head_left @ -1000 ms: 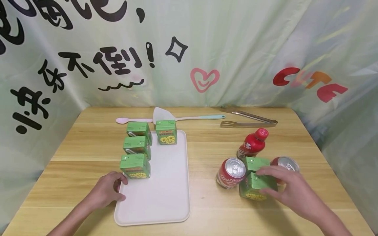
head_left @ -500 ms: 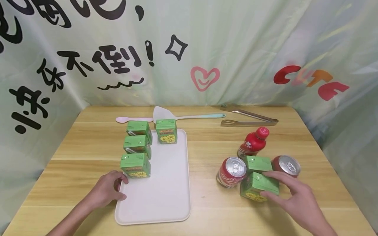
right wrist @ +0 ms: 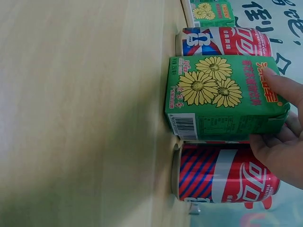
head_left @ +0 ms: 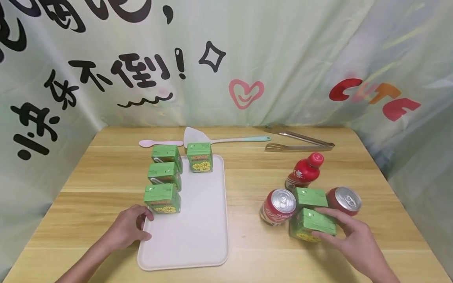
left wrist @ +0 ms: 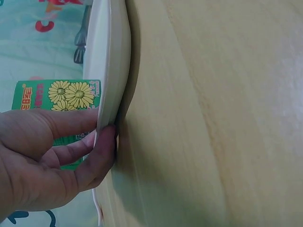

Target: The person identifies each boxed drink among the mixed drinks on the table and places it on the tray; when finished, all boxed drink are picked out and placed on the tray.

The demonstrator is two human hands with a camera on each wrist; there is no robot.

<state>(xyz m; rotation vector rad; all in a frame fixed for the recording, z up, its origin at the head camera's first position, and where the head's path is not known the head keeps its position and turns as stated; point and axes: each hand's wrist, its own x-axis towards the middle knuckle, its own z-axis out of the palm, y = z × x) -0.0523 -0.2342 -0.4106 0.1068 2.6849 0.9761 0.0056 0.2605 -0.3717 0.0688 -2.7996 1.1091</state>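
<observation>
My left hand (head_left: pixel 125 228) pinches the left rim of a pale rectangular tray (head_left: pixel 194 239), thumb and fingers on either side of the edge in the left wrist view. Several green drink cartons with yellow flowers stand along the tray's left side, the nearest carton (head_left: pixel 162 198) just beyond that hand; one more carton (head_left: pixel 199 157) is at its far end. At the right, my right hand (head_left: pixel 357 241) holds a green drink carton (right wrist: pixel 208 90) between thumb and fingers near its top. Another carton (head_left: pixel 310 197) stands directly behind it.
Red cola cans flank the cartons, one can (head_left: pixel 277 206) left and one can (head_left: pixel 345 199) right, with a red-capped bottle (head_left: pixel 304 171) behind. Along the back lie a pink spoon (head_left: pixel 161 144), a spatula (head_left: pixel 226 139) and metal tongs (head_left: pixel 301 143). A printed curtain (head_left: pixel 283 59) closes off the back.
My right hand has drawn back a little toward me, uncovering more of the right can, and its held carton has shifted only slightly. The left hand stays on the tray rim.
</observation>
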